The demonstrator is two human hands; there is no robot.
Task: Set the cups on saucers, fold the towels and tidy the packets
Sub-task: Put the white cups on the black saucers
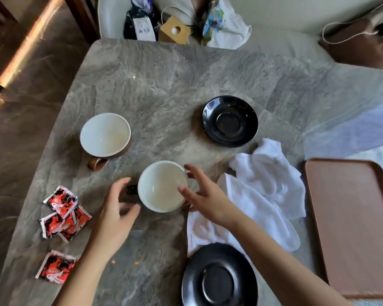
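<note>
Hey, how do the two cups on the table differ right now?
The far cup has a brown outside and brown handle pointing toward the camera; the near cup has a dark handle pointing left. The far cup stands alone, while the near cup sits between the left hand and right hand, whose fingers are at its rim. The far cup looks slightly larger. Both are white inside, empty, upright, and on the bare table, not on saucers.

On the desk (164, 85), one cup (105, 134) stands at the left, a second cup (163, 189) nearer and to its right. One saucer (230, 121) lies behind the towels (263, 195), another saucer (219, 281) in front of them. The packets (64, 214) lie at the near left; a tray (349, 228) sits right of the towels.
</note>
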